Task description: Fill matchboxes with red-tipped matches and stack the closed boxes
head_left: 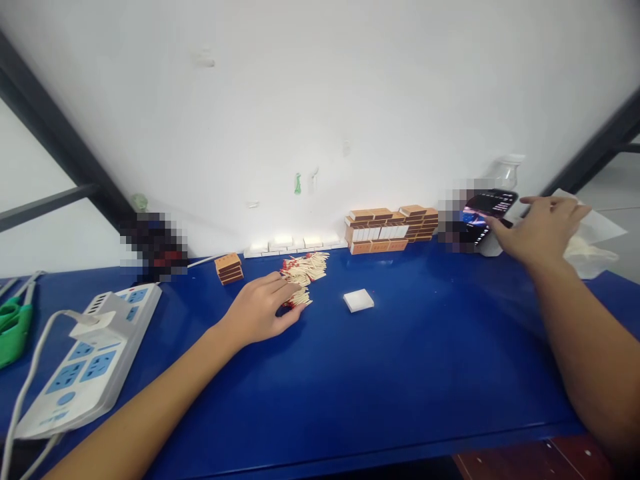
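My left hand (pixel 263 307) rests on the blue table, fingers and thumb curled round a small bunch of matches (pixel 300 297). Just beyond it lies a loose pile of red-tipped matches (pixel 307 265). A small white matchbox tray (pixel 359 301) sits alone to the right of that hand; whether anything is inside cannot be seen. Over at the right, my right hand (pixel 543 230) is raised with its fingers apart, the thumb on the lit screen of a phone (pixel 487 217) propped up at a tilt.
Stacked brown matchboxes (pixel 377 230) stand against the wall, beside a row of white trays (pixel 295 245). A shorter matchbox stack (pixel 229 269) is left of the pile. A power strip (pixel 100 360), green-handled scissors (pixel 15 327), a clear bottle (pixel 507 172) and a plastic bag (pixel 590 257) flank the blue table (pixel 400 380).
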`<action>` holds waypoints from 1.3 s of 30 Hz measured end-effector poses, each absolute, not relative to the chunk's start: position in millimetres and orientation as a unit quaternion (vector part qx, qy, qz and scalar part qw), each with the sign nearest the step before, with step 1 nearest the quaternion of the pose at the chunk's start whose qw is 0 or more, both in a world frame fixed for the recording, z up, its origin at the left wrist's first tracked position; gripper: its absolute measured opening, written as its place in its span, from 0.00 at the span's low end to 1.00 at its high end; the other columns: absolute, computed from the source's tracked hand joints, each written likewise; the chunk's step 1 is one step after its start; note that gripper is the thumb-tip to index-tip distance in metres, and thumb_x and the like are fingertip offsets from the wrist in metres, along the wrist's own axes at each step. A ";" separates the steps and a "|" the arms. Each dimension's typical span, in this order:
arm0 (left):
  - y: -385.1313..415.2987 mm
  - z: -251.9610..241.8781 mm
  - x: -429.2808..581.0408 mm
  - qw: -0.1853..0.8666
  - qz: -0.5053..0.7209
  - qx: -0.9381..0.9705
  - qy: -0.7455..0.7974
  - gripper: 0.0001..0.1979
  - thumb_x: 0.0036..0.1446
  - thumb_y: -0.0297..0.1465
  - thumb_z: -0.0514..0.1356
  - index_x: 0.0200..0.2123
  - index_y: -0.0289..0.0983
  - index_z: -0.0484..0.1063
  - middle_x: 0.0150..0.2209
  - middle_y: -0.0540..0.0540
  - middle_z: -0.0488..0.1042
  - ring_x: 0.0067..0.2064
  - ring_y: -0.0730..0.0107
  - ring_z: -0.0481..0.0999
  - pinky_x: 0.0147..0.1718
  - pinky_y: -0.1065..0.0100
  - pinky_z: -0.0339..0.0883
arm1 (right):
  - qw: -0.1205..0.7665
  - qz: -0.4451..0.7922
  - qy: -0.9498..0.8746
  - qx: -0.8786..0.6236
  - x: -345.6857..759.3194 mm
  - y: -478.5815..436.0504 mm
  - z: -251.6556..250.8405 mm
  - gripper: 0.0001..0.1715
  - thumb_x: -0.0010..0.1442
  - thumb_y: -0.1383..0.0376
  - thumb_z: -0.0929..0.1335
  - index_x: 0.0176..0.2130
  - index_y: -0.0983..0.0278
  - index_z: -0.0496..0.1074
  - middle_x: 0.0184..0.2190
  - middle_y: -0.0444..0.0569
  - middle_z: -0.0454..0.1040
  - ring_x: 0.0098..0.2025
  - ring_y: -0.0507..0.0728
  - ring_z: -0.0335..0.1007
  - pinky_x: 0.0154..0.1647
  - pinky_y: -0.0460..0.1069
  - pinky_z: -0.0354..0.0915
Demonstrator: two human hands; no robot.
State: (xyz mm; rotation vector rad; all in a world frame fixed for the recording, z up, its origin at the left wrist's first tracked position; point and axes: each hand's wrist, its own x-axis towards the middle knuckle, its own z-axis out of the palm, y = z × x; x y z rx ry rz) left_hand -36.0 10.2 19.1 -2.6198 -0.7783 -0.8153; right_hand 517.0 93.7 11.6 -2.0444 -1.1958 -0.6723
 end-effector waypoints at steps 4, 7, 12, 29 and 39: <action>10.3 19.2 -36.2 0.151 -0.286 -0.906 -0.272 0.11 0.67 0.34 0.59 0.45 0.34 0.77 0.32 0.45 0.79 0.35 0.63 0.76 0.37 0.61 0.76 | 0.317 -0.268 -0.442 -0.795 496.4 88.7 23.4 0.49 0.56 0.49 0.75 0.63 0.78 0.64 0.61 0.80 0.59 0.64 0.75 0.49 0.59 0.66 0.50; 9.7 19.0 -35.1 0.158 -0.292 -0.905 -0.268 0.11 0.68 0.35 0.59 0.45 0.35 0.77 0.31 0.46 0.79 0.35 0.64 0.76 0.37 0.62 0.75 | 0.390 -0.299 -0.470 -0.733 445.1 77.2 41.5 0.37 0.59 0.53 0.72 0.60 0.73 0.69 0.56 0.76 0.65 0.61 0.73 0.56 0.57 0.64 0.55; 6.8 20.8 -32.6 0.160 -0.301 -0.906 -0.249 0.08 0.68 0.32 0.59 0.40 0.36 0.76 0.31 0.47 0.78 0.34 0.66 0.76 0.37 0.64 0.74 | 0.261 0.111 -0.804 -0.523 331.3 38.9 58.0 0.20 0.65 0.48 0.68 0.47 0.59 0.77 0.32 0.47 0.73 0.32 0.57 0.67 0.36 0.51 0.62; 5.7 17.9 -30.0 0.155 -0.274 -0.917 -0.247 0.12 0.70 0.34 0.57 0.35 0.37 0.75 0.28 0.48 0.75 0.32 0.65 0.72 0.32 0.64 0.69 | 0.141 0.312 -0.854 -0.391 262.7 13.5 26.3 0.18 0.64 0.50 0.70 0.45 0.61 0.72 0.29 0.43 0.70 0.30 0.53 0.64 0.31 0.47 0.59; 1.7 15.4 -26.3 0.102 -0.214 -0.935 -0.262 0.18 0.66 0.45 0.61 0.47 0.36 0.75 0.37 0.44 0.78 0.40 0.59 0.75 0.42 0.58 0.73 | 0.070 0.201 -0.909 -0.357 200.8 17.1 39.3 0.10 0.61 0.62 0.72 0.37 0.63 0.69 0.33 0.47 0.75 0.32 0.54 0.67 0.31 0.48 0.57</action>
